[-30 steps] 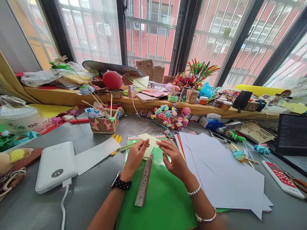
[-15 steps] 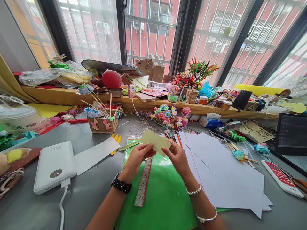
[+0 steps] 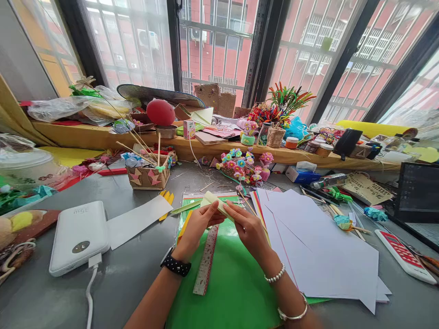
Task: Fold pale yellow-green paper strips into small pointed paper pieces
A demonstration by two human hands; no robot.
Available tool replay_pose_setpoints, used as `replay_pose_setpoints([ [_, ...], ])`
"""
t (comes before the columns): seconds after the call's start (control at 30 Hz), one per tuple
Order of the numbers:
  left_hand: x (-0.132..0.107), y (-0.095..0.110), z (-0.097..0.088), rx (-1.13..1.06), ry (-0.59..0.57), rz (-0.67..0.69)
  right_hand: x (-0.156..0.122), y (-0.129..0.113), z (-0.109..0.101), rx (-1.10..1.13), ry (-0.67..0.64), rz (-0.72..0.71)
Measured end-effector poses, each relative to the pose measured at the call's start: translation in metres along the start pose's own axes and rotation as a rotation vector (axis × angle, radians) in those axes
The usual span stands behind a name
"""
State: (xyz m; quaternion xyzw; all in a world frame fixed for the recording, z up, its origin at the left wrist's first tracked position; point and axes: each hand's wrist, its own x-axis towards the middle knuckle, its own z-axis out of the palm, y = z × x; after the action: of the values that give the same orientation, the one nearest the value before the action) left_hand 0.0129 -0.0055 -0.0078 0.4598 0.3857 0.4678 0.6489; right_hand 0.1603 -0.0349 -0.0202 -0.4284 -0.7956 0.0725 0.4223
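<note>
A small piece of pale yellow-green paper [image 3: 210,198] is held up between both hands and looks bent over on itself. My left hand [image 3: 200,224], with a dotted watch strap at its wrist, pinches the paper's left side. On its right side my right hand [image 3: 247,225] is closed, thumb and fingers pressing the edge. Fingers cover much of the paper. Below the hands lie a patterned ruler [image 3: 206,262] and a glossy green sheet [image 3: 233,278]. A thin folded green strip [image 3: 186,207] is just left of the paper.
White paper sheets [image 3: 325,246] spread on the right, beside a red-and-white calculator [image 3: 404,256]. A white power bank [image 3: 79,237] with a cable stands left, near a white strip [image 3: 137,222]. Behind are a cardboard box [image 3: 149,178] and colourful flowers [image 3: 245,165].
The paper was flat and spread between the hands; now it is bent over and shows smaller. My right hand has moved left, closer to my left hand.
</note>
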Motion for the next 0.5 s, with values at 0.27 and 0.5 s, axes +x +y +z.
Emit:
replay_pose_setpoints([
  [0.27, 0.0, 0.001, -0.003, 0.2, -0.044, 0.143, 0.004, -0.01, -0.006, 0.244, 0.069, 0.132],
  [0.5, -0.004, -0.001, 0.006, 0.464, -0.227, 0.168, 0.007, 0.002, -0.005, 0.622, 0.126, 0.501],
])
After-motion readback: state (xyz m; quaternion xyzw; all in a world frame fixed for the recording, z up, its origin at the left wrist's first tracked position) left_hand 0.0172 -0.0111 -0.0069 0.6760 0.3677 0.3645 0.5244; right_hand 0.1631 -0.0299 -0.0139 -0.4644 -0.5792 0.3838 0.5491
